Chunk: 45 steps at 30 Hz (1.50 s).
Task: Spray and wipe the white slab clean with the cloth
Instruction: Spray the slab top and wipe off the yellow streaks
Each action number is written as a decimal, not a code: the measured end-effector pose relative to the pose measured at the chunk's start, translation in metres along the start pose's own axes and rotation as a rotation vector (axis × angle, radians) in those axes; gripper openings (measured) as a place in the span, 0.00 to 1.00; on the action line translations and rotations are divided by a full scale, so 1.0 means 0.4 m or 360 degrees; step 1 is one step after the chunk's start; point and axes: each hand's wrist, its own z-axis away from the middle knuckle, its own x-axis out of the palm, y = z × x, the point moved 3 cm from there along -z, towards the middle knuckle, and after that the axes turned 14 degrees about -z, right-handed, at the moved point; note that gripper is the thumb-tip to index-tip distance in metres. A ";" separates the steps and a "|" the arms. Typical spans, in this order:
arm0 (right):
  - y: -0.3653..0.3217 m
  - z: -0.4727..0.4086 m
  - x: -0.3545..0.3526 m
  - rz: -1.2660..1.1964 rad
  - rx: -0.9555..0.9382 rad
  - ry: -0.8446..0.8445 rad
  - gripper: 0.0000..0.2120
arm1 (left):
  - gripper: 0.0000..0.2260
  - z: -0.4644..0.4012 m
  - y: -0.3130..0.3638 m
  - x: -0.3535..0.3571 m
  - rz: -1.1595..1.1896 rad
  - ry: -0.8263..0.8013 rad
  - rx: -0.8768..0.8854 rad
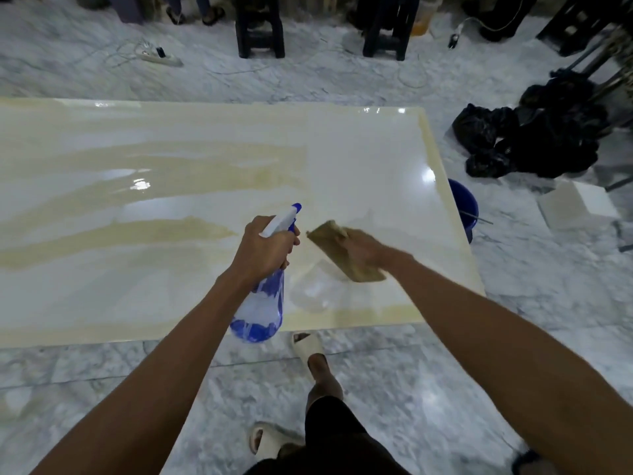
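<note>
**Bottle in one hand, cloth under the other on the wet slab**

The fingers of the left hand (265, 246) are curled round the neck of a spray bottle (262, 303), just under its white and blue trigger head; the clear, blue-patterned body hangs below the hand, over the near edge of the slab. The right hand (368, 250) lies on a tan cloth (339, 250) and presses it against the surface; the hand is blurred, so I cannot tell whether its fingers lie flat or curl round the fabric. Cloth and bottle are near each other but apart.

The white slab (212, 186) lies low over the marble floor (411, 406), glossy and wet. Yellowish streaks run across its left and middle parts, and a yellowish band follows its edges; the area round the cloth looks whiter.

A blue bucket (464, 204) stands just beside the slab's right edge. Farther right lie black bags (534, 138). The person's foot in a pale sandal (306, 346) touches the slab's near edge.
</note>
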 end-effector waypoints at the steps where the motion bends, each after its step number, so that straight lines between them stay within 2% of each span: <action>1: -0.039 -0.044 -0.035 0.0060 -0.0056 0.0030 0.19 | 0.13 -0.031 0.019 -0.012 0.0025 0.0018 0.0011; 5: -0.188 -0.286 -0.149 0.0201 -0.0198 0.0117 0.18 | 0.13 -0.188 0.084 -0.067 0.0052 0.0081 0.0028; 8: -0.292 -0.491 -0.205 0.0323 -0.0416 0.0208 0.14 | 0.11 -0.307 0.113 -0.103 0.0041 0.0148 0.0039; 11: -0.356 -0.710 -0.216 0.0532 -0.0548 0.0352 0.17 | 0.09 -0.409 0.110 -0.128 0.0071 0.0208 0.0017; 13: -0.364 -0.842 -0.199 0.0733 -0.0514 0.0371 0.21 | 0.09 -0.458 0.095 -0.135 0.0088 0.0249 -0.0008; 17: -0.244 -1.001 -0.096 0.1089 -0.0199 0.0133 0.27 | 0.09 -0.508 0.046 -0.140 0.0086 0.0308 -0.0039; 21: -0.173 -0.925 -0.028 0.1055 -0.0215 0.0216 0.28 | 0.09 -0.464 0.002 -0.127 0.0018 0.0246 -0.0060; 28: -0.027 -0.565 0.129 0.1128 -0.0159 0.0064 0.29 | 0.10 -0.232 -0.051 -0.114 0.0036 0.0108 -0.0061; 39: 0.174 -0.070 0.404 0.0880 0.0080 -0.0183 0.27 | 0.10 0.150 -0.225 -0.091 -0.0054 -0.0089 -0.0127; 41: 0.159 -0.030 0.402 0.0639 0.0069 -0.0215 0.24 | 0.09 0.183 -0.238 -0.092 -0.0063 -0.0123 -0.0132; 43: 0.097 0.018 0.376 0.0014 0.0028 -0.0178 0.13 | 0.09 0.205 -0.233 -0.094 -0.0074 -0.0134 -0.0103; 45: 0.013 0.051 0.341 -0.0366 0.0056 0.0026 0.15 | 0.10 0.206 -0.217 -0.100 -0.0096 -0.0107 -0.0073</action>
